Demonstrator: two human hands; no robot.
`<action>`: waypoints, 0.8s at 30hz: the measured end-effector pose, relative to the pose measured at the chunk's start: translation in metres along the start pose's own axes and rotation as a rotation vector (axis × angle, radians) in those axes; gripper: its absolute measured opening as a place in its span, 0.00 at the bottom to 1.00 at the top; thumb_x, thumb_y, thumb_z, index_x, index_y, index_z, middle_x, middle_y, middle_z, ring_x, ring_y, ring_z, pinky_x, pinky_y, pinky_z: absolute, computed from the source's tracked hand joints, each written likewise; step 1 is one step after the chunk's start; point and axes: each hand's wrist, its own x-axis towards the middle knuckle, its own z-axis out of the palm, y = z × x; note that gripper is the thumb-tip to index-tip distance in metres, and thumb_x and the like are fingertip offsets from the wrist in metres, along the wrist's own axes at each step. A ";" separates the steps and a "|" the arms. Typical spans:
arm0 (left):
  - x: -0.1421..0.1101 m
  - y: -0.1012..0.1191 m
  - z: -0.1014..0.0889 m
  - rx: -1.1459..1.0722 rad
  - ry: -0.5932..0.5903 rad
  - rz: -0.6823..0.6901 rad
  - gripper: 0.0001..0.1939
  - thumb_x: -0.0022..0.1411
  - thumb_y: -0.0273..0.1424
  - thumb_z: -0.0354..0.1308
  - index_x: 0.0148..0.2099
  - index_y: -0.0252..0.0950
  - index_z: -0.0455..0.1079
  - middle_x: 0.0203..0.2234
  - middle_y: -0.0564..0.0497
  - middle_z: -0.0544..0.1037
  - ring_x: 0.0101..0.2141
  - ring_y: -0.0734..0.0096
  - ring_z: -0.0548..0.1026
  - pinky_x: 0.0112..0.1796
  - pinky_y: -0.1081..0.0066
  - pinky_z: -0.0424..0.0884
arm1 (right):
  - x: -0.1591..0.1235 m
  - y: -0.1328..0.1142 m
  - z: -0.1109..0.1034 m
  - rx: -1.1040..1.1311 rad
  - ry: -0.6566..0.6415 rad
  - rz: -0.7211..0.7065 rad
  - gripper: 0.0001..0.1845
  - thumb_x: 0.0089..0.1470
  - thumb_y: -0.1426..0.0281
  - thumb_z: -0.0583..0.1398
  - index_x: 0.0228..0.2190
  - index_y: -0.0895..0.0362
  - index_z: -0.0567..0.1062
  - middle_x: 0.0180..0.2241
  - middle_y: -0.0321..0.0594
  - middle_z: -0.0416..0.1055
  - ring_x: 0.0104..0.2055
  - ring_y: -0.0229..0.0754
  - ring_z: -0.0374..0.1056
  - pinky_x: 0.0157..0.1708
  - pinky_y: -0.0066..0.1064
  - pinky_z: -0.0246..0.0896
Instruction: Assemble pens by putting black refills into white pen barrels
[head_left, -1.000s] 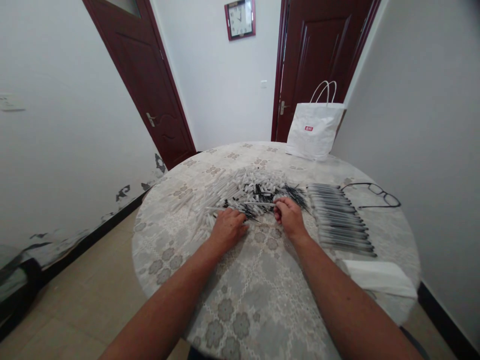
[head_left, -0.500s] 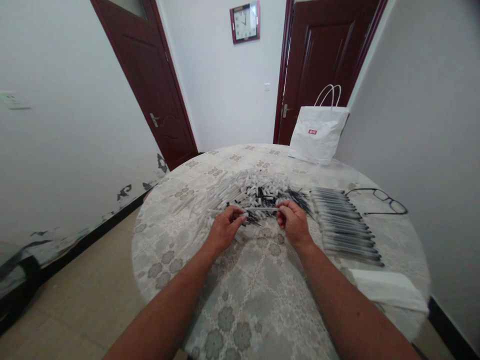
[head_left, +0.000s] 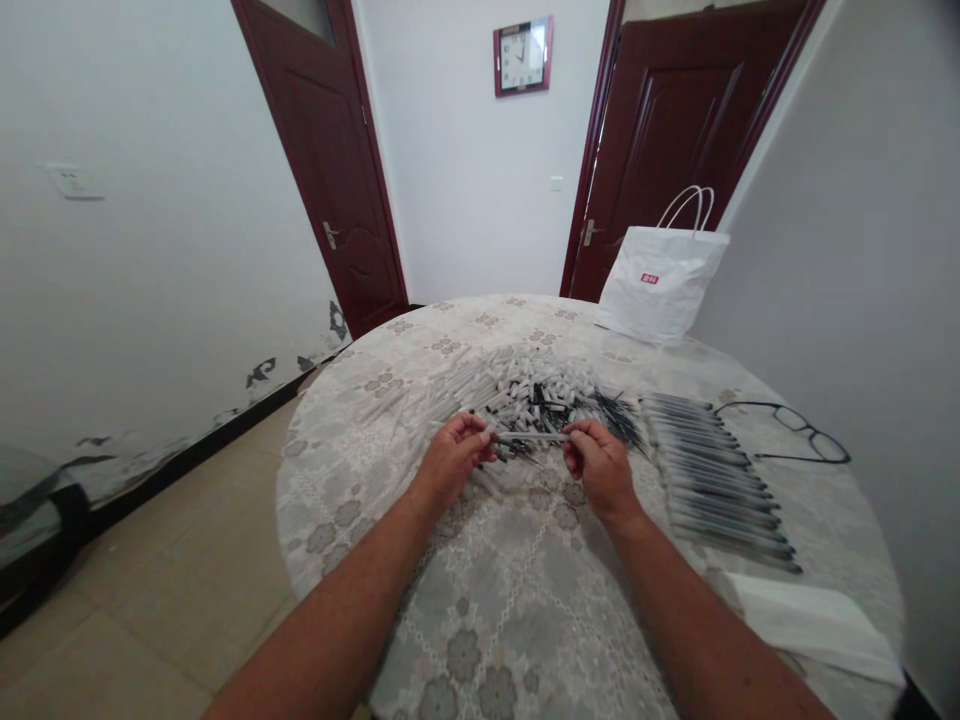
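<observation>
A slim whitish pen barrel (head_left: 531,436) lies level between my two hands over the table. My left hand (head_left: 454,454) pinches its left end between thumb and fingers. At the other end, the fingertips of my right hand (head_left: 600,462) are closed on the barrel. Just behind it spreads a heap of loose pen parts: translucent white barrels (head_left: 454,385), small white caps (head_left: 559,372), and black pieces with thin dark refills (head_left: 611,415). To the right of my right hand, a row of assembled pens (head_left: 720,480) lies side by side, their dark ends pointing right.
Black-framed glasses (head_left: 802,430) rest right of the pen row. A white paper-like sheet or bag (head_left: 817,620) lies near the right edge. At the back right stands a white handled bag (head_left: 660,285). A patterned cloth covers the round table (head_left: 495,600).
The camera view has shifted, so the scene sits slightly lower and further right. Both hands still hold the pen barrel by its ends, in nearly the same pose.
</observation>
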 end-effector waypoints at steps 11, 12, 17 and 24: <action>0.003 -0.008 -0.002 0.037 -0.056 0.056 0.19 0.52 0.33 0.70 0.47 0.34 0.75 0.35 0.48 0.80 0.35 0.67 0.79 0.41 0.64 0.76 | -0.001 0.002 0.002 0.011 0.021 -0.038 0.12 0.52 0.60 0.62 0.33 0.55 0.75 0.20 0.32 0.68 0.17 0.33 0.58 0.14 0.23 0.51; 0.003 -0.008 -0.003 0.034 -0.053 0.068 0.18 0.53 0.33 0.70 0.45 0.34 0.75 0.35 0.47 0.80 0.37 0.65 0.79 0.42 0.63 0.76 | -0.001 0.002 0.001 0.018 0.024 -0.040 0.12 0.52 0.60 0.62 0.34 0.55 0.75 0.21 0.32 0.69 0.18 0.33 0.59 0.14 0.23 0.51; 0.002 -0.005 -0.002 -0.031 -0.002 0.063 0.17 0.53 0.34 0.70 0.42 0.35 0.69 0.37 0.45 0.82 0.39 0.62 0.81 0.43 0.61 0.76 | -0.001 0.001 0.001 -0.007 0.025 -0.054 0.11 0.53 0.61 0.61 0.34 0.55 0.75 0.21 0.33 0.69 0.18 0.33 0.60 0.15 0.23 0.51; 0.002 0.001 -0.002 -0.211 0.068 0.001 0.22 0.57 0.32 0.67 0.50 0.37 0.63 0.42 0.43 0.82 0.40 0.65 0.82 0.43 0.63 0.77 | -0.009 -0.005 0.006 -0.216 -0.051 -0.124 0.11 0.55 0.61 0.61 0.34 0.55 0.76 0.24 0.35 0.74 0.19 0.35 0.61 0.18 0.26 0.55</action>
